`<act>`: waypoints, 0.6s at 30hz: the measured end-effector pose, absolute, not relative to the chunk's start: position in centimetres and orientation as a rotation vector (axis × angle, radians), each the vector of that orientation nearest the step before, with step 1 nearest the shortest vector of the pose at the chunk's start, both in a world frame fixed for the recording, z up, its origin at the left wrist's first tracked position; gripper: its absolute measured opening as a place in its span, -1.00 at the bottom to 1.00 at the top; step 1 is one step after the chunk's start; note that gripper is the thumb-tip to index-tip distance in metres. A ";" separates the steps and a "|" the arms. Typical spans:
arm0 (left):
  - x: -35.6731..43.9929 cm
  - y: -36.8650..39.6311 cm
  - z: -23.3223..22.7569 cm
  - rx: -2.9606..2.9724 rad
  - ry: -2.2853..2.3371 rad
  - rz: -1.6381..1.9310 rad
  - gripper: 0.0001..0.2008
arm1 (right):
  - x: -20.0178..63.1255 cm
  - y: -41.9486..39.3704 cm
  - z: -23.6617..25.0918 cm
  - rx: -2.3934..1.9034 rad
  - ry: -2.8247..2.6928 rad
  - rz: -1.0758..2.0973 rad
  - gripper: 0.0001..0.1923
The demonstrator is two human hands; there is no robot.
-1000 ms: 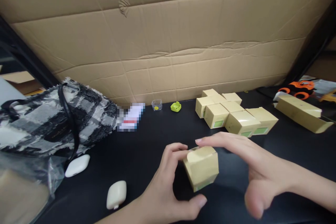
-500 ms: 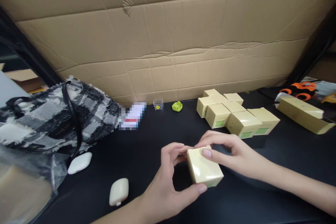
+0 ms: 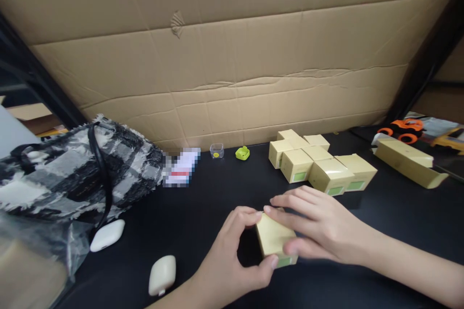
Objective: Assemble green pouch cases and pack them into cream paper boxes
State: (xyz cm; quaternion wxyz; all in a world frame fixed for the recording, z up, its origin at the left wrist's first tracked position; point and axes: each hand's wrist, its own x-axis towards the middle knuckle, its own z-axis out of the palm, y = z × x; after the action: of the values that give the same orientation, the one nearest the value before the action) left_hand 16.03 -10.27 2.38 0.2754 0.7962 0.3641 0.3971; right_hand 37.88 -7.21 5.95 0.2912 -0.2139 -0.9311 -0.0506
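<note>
On the black tabletop (image 3: 203, 212), near its front edge, a small yellow box (image 3: 271, 240) sat between both hands. Left hand (image 3: 232, 256) gripped it from the left, thumb under the near bottom corner, fingers curled onto the top left edge, so clamped on the box. Right hand (image 3: 319, 227) lay over the top and right side, fingers together and flat on the lid, thumb pressed on the near right face beside a green label; also closed on the box. Behind and to the right, well apart, stood a cluster of matching yellow boxes (image 3: 319, 166), touching one another, green labels facing front. Farther right lay a long flat yellow carton (image 3: 408, 164), one end open, and past it an orange toy vehicle (image 3: 402, 129). At the back edge, against the cardboard wall (image 3: 232, 67), sat a tiny clear container (image 3: 216, 150) and a small lime-green piece (image 3: 242, 153), near each other. At left rested a black-and-white woven bag (image 3: 72, 169) with a dark strap, a clear plastic bag (image 3: 32, 260) in front of it. Two white earbud cases: one (image 3: 107, 235) just beside the bag, another (image 3: 162, 275) near the left wrist.
</note>
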 end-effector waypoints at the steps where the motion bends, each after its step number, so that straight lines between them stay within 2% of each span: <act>1: 16.0 -10.2 2.4 2.196 0.970 1.080 -0.52 | 37.9 -7.3 5.9 -0.521 -2.515 -0.190 -0.40; 3: 16.0 -10.1 2.6 2.300 0.954 1.081 -0.49 | 37.9 -7.6 5.9 -0.487 -2.545 -0.211 -0.29; 7: 15.9 -10.2 2.8 2.287 1.000 1.009 -0.49 | 37.6 -8.0 6.5 -0.656 -2.574 0.075 -0.45; 10: 15.7 -10.5 2.3 2.130 1.054 0.978 -0.33 | 37.8 -7.4 8.0 -0.766 -2.594 0.365 -0.39; 12: 15.5 -10.5 1.8 2.036 1.075 0.989 -0.27 | 38.1 -6.0 9.5 -0.777 -2.547 0.401 -0.36; 18: 15.7 -10.3 1.6 1.868 1.155 0.924 -0.50 | 38.6 2.8 13.9 -1.000 -2.283 0.346 -0.42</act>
State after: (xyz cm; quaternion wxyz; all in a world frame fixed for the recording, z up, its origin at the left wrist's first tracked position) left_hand 15.65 -10.34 1.58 0.3704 0.7283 0.4501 0.3602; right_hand 38.61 2.84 13.94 0.3075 -0.3780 -0.8634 0.1310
